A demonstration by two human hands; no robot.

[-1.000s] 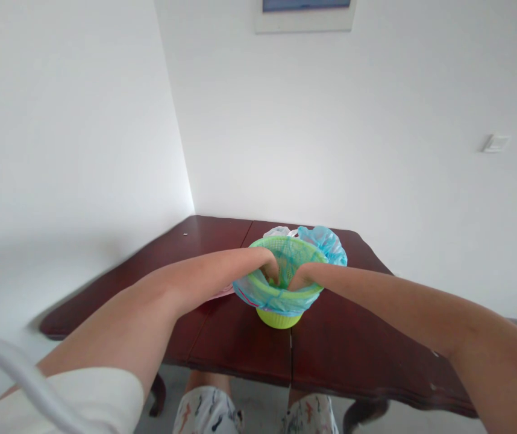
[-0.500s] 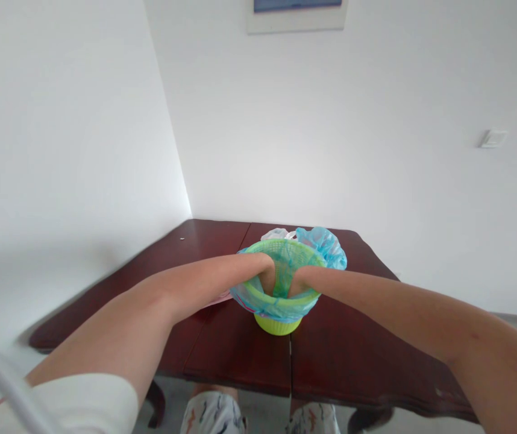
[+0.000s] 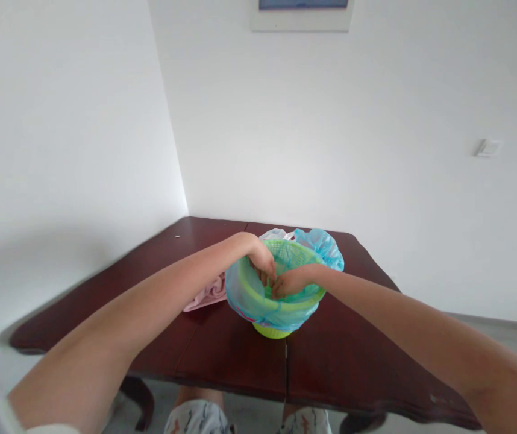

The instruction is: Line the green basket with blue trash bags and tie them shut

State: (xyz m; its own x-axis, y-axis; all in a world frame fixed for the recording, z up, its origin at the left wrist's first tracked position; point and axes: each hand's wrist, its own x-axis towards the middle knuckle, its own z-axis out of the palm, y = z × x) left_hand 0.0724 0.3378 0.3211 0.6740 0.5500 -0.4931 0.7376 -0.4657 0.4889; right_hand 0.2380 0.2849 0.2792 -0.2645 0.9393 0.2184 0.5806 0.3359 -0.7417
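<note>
A green plastic basket (image 3: 273, 332) stands on the table with a thin blue plastic bag (image 3: 239, 296) lining it and folded down over its rim. Both of my hands are inside its mouth, close together. My left hand (image 3: 264, 261) comes over the left side of the rim, its fingers pointing down and a little apart. From the right reaches my right hand (image 3: 289, 283), fingers bent in beside the left fingertips. Whether it pinches some of the bag is hard to see.
The dark red wooden table (image 3: 349, 355) meets the white wall. Behind the basket lie a crumpled blue plastic bag (image 3: 322, 244) and a whitish bag (image 3: 273, 233). A folded pink cloth (image 3: 211, 293) is at left, partly behind my forearm. A tiny light object (image 3: 178, 236) rests farther back.
My hands have risen from deep in the basket and come together near its middle, so the fingers now show. The left forearm has lifted, uncovering more of the pink cloth.
</note>
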